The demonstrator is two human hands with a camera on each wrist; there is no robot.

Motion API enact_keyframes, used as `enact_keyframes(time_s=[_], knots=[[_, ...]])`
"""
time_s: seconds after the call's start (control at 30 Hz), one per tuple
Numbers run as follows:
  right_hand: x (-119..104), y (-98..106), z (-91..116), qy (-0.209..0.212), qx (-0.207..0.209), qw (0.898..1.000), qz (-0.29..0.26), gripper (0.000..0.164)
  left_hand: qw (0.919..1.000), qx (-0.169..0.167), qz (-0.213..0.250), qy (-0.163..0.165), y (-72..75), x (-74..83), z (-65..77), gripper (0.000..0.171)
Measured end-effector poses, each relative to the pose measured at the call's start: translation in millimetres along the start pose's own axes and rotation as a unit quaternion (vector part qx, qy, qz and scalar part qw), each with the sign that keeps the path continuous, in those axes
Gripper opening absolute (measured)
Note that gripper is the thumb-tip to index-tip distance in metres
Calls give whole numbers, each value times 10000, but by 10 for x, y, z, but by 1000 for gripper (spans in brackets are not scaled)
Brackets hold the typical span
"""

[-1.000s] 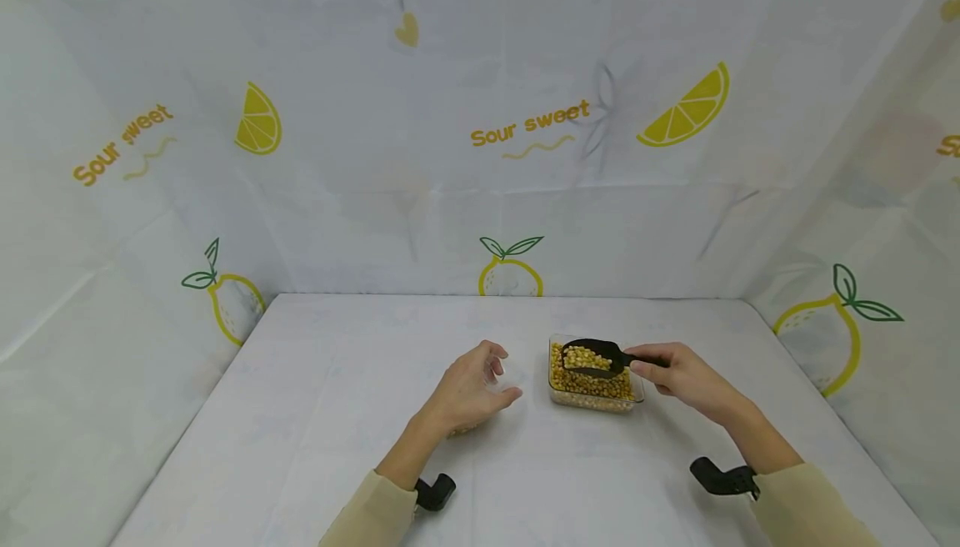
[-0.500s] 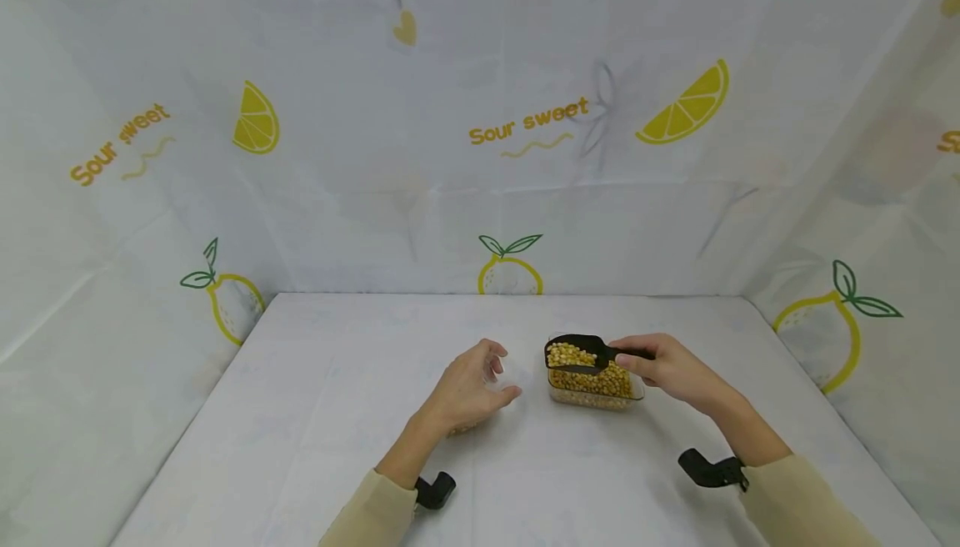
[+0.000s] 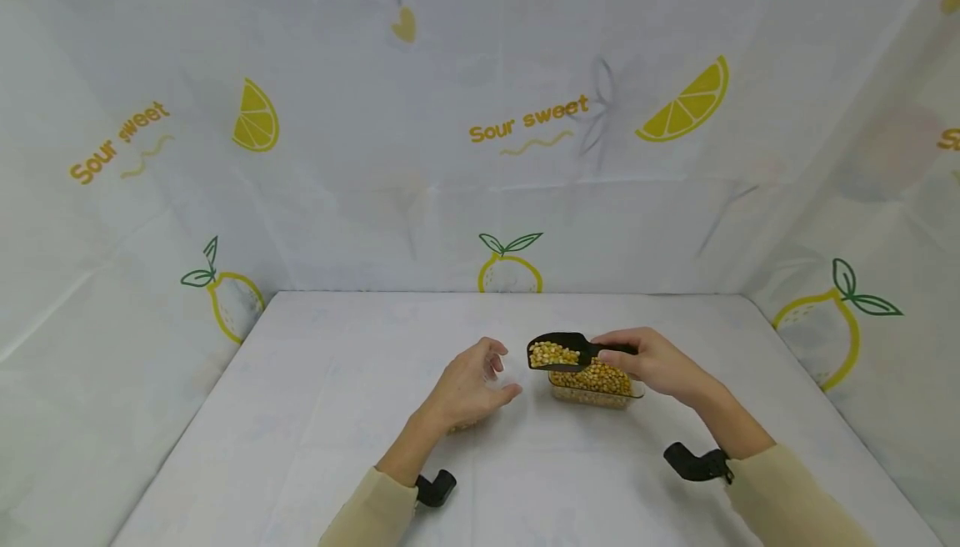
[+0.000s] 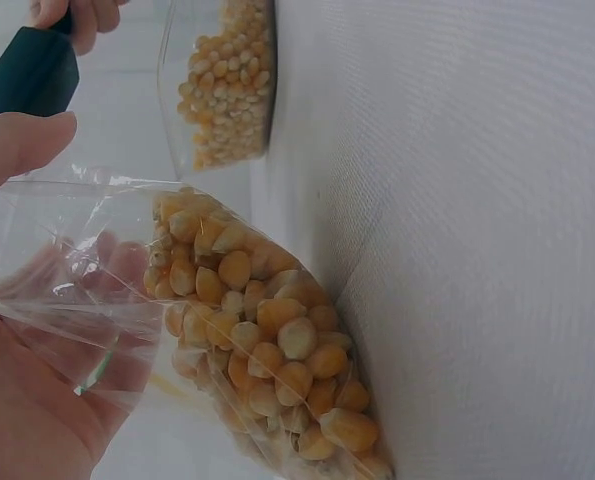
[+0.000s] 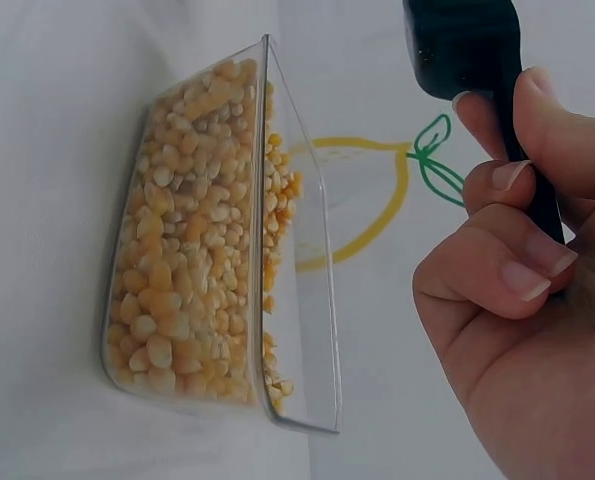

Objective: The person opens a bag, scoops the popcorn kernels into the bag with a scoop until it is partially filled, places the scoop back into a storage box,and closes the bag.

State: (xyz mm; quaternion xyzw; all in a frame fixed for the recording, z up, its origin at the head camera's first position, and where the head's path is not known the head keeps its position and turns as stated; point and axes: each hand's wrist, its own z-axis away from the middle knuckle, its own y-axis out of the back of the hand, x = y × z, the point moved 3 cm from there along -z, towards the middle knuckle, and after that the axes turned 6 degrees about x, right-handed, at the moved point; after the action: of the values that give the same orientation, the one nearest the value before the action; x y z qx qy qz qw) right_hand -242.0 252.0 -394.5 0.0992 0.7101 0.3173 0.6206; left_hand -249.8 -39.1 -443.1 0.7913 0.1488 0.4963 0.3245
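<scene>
My right hand [image 3: 663, 361] grips the handle of a black scoop [image 3: 567, 340] heaped with yellow corn kernels [image 3: 553, 354]. The scoop is level, above the left end of a clear rectangular container [image 3: 592, 398] of corn kernels. In the right wrist view, fingers and thumb wrap the scoop's handle [image 5: 522, 140]. My left hand [image 3: 468, 384] curls round the upper part of a clear plastic bag [image 4: 87, 240]. Corn kernels [image 4: 267, 340] fill the bag's lower part, which rests on the table. From the head view, the hand hides most of the bag.
A white cloth covers the table [image 3: 337, 380]. Behind it hangs a white backdrop [image 3: 375, 222] printed with lemons. Black wrist cameras sit at the left cuff [image 3: 437, 489] and the right cuff [image 3: 697, 462].
My right hand has lifted the loaded scoop from the container and carried it left, toward the bag. The left hand has stayed in place.
</scene>
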Motion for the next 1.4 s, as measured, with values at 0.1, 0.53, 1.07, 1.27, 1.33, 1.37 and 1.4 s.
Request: enact_keyframes(time_s=[0.1, 0.53, 1.07, 1.27, 1.33, 1.37, 1.4], knots=[[-47, -29, -31, 110, 56, 9998, 146, 42, 10000, -9, -15, 28, 9, 13, 0, 52], [-142, -154, -146, 239, -32, 9996, 152, 38, 10000, -33, -20, 78, 9, -11, -17, 55], [-151, -300, -208, 406, -137, 9990, 119, 34, 10000, 72, -57, -10, 3, -6, -15, 55], [-225, -355, -203, 399, -105, 9989, 225, 34, 9999, 57, -96, -23, -3, -11, -11, 57], [-240, -365, -205, 381, -67, 9988, 307, 34, 9999, 58, -83, -29, -1, -13, -8, 58], [-244, -369, -209, 391, -52, 9986, 358, 34, 9999, 58, -79, -35, 0, -15, -8, 58], [-246, -373, -212, 407, -39, 9984, 397, 34, 9999, 59, -74, -35, 3, -15, -7, 58]])
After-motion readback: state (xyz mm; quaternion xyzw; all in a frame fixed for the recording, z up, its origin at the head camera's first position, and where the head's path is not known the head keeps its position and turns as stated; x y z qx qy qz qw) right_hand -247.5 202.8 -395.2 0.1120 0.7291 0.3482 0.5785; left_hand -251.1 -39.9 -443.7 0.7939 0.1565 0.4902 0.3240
